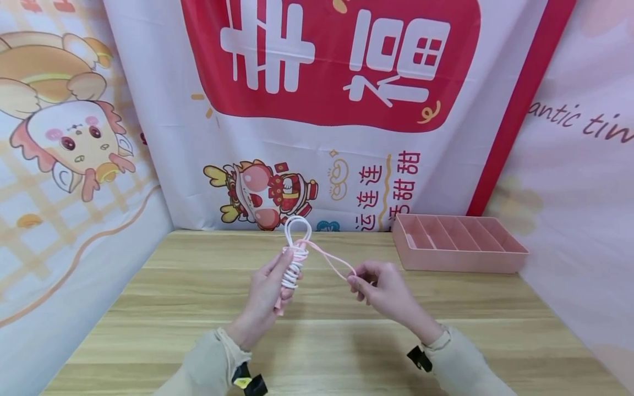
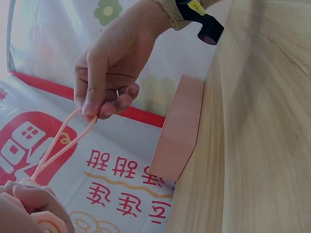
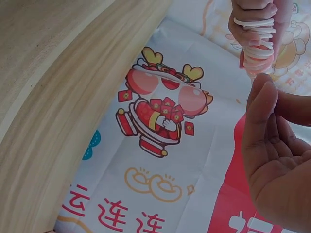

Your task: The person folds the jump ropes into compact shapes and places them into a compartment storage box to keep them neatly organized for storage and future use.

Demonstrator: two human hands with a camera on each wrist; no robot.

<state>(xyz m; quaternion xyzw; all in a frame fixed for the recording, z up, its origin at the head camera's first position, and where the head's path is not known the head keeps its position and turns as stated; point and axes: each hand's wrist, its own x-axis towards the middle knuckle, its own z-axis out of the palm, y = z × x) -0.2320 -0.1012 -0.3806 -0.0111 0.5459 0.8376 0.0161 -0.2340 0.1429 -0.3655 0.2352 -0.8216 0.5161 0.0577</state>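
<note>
My left hand grips a bundled rope upright above the table. White coils wrap its middle, a white loop stands out at the top, and a pink end pokes out below the hand. From the top of the bundle a pink loop of cord stretches right. My right hand pinches the far end of that loop between thumb and forefinger. In the left wrist view the pink cord runs fairly straight between both hands. The right wrist view shows the white coils under the left fingers.
A pink divided organizer box stands at the table's back right, against the wall cloth. Beneath both hands lies the wood-grain table. Printed cloths hang behind and at both sides.
</note>
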